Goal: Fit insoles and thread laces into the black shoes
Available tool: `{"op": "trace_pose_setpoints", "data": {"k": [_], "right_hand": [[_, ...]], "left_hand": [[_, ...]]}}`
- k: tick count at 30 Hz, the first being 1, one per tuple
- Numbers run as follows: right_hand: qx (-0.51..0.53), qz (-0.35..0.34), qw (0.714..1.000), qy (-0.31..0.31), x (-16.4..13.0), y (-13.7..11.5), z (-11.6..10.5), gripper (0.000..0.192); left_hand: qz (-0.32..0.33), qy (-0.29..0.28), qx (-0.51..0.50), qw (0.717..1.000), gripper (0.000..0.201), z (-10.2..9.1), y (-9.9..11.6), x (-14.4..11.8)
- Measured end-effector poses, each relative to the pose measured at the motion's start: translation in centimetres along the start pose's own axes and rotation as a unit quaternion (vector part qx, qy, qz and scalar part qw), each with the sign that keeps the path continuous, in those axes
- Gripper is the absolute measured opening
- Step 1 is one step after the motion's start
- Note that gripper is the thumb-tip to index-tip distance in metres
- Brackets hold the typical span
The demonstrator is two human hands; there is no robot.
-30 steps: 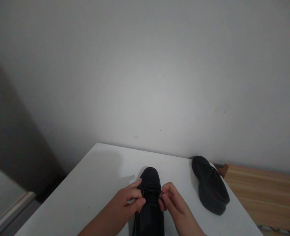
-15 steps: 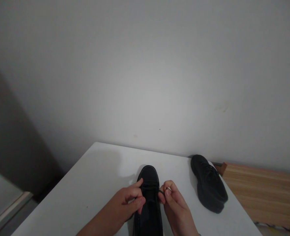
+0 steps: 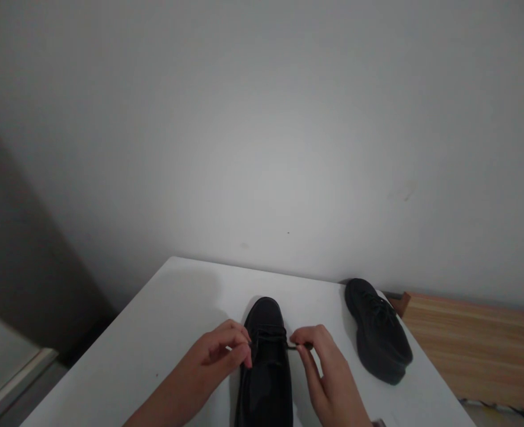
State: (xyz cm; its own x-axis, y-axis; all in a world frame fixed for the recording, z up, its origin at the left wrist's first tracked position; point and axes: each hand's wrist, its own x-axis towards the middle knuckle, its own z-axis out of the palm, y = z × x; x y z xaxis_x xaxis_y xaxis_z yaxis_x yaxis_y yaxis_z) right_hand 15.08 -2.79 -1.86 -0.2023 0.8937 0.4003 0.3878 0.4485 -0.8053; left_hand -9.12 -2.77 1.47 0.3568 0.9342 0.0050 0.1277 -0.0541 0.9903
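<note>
A black shoe lies on the white table with its toe pointing toward the wall. On its right side my right hand pinches a black shoelace, which stretches short and taut from the shoe's eyelets. My left hand is at the shoe's left edge, thumb and fingers pinched together on a dark bit of lace by the eyelets. Rows of lace cross the front of the shoe between both hands. A second black shoe, with its lace tied on top, rests to the right of my right hand.
The white table stands against a grey wall. Beyond its right edge is a wood-grained board. A pale ledge or frame shows at the lower left, below the table's edge.
My left hand has drawn back left from the top of the shoe to its edge. My right hand has shifted slightly right, and the lace now shows stretched out between shoe and fingers.
</note>
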Motion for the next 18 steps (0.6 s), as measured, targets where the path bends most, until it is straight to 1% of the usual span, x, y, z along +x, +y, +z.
{"op": "trace_pose_setpoints", "data": {"k": [1, 3, 5, 8, 10, 12, 15, 18], "right_hand": [[-0.015, -0.023, 0.999, 0.023, 0.1, -0.4, -0.4, 0.014], [-0.006, -0.047, 0.996, 0.075, 0.2, -1.4, -0.8, 0.014], [0.023, -0.054, 0.994, 0.093, 0.2, -2.5, -0.9, 0.015], [0.068, -0.064, 0.993, 0.068, 0.2, -4.3, -0.6, 0.019], [0.082, -0.075, 0.993, 0.047, 0.4, -5.3, -0.2, 0.021], [0.090, -0.085, 0.992, 0.008, 0.7, -5.8, 0.0, 0.018], [0.117, -0.080, 0.989, -0.042, 1.2, -5.5, 0.0, 0.017], [0.145, -0.030, 0.986, -0.076, 1.5, -4.5, 0.1, 0.025]], "left_hand": [[0.000, -0.004, -0.008, 1.000, 0.043, 0.0, 0.5, -0.1], [-0.006, -0.023, -0.040, 0.999, 0.042, 0.3, 1.3, -0.1], [-0.006, -0.042, -0.084, 0.996, 0.044, 0.8, 1.9, -0.1], [0.022, -0.069, -0.132, 0.989, 0.042, 2.0, 2.5, 0.0], [0.038, -0.106, -0.147, 0.983, 0.039, 2.7, 2.8, 0.1], [0.045, -0.133, -0.155, 0.978, 0.037, 3.3, 3.1, 0.2], [0.058, -0.118, -0.163, 0.978, 0.037, 3.4, 3.5, 0.3], [0.070, -0.105, -0.166, 0.978, 0.041, 3.1, 3.6, 0.4]]}}
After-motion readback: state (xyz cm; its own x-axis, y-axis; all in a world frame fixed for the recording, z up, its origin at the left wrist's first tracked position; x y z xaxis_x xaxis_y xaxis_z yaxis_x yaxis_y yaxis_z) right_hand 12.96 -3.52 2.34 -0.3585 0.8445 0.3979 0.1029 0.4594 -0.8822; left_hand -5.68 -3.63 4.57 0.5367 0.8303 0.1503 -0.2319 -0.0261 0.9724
